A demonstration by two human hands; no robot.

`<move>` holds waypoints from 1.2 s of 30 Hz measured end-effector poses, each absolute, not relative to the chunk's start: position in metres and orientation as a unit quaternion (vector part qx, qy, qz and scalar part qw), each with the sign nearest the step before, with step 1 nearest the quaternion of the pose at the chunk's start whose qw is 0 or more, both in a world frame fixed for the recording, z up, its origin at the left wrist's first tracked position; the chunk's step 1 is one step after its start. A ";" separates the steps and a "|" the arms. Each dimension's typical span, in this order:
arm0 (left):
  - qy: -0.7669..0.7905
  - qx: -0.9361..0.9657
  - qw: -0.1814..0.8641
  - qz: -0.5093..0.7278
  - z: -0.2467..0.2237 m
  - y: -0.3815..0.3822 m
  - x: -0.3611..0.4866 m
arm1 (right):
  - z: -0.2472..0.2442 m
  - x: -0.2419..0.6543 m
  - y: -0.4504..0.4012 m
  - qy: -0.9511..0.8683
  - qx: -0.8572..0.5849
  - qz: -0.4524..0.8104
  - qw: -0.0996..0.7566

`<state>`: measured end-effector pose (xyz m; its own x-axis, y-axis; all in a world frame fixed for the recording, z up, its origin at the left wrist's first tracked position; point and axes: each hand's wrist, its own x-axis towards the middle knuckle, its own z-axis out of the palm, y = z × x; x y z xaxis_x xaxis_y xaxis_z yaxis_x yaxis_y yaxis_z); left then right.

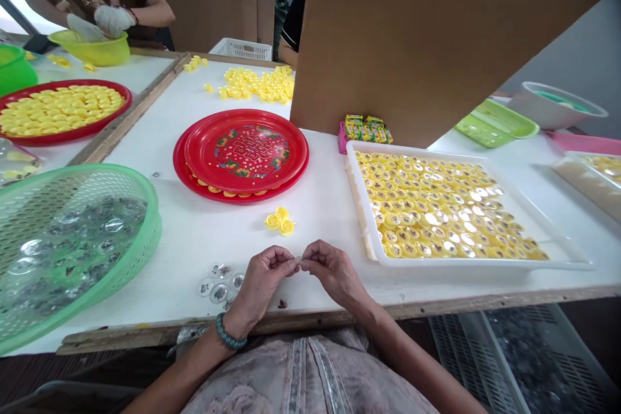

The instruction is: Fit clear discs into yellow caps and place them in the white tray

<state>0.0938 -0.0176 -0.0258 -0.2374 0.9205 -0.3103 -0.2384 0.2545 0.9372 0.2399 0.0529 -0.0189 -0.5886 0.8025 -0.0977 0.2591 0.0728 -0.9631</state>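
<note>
My left hand point(266, 278) and my right hand point(332, 272) meet fingertip to fingertip over the white table's near edge. Both are pinched on something small and pale that I cannot make out between the fingers. Beside my left hand lie several clear discs point(218, 293) with dark prints, and one more disc point(283, 302) rests under the gap between the wrists. Three yellow caps point(280, 220) form a small group just beyond my hands. To the right, a white tray point(356, 207) holds rows of yellow caps with printed discs in them.
A green basket point(154, 220) of clear discs stands left. Red trays point(247, 152) are stacked ahead, with loose yellow caps point(259, 84) behind. A cardboard panel point(398, 39) rises beyond the white tray. Across the table a gloved person works at a yellow bowl point(97, 50).
</note>
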 end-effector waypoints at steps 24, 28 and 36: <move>0.593 0.344 0.546 0.481 -0.032 0.011 0.077 | -0.036 0.226 0.053 -0.797 -0.409 0.341 0.286; 0.590 0.302 0.552 0.506 -0.036 0.005 0.087 | -0.038 0.230 0.050 -0.771 -0.426 0.374 0.289; 0.754 0.467 0.258 0.383 -0.026 0.015 0.046 | -0.034 0.230 0.052 -0.804 -0.408 0.329 0.280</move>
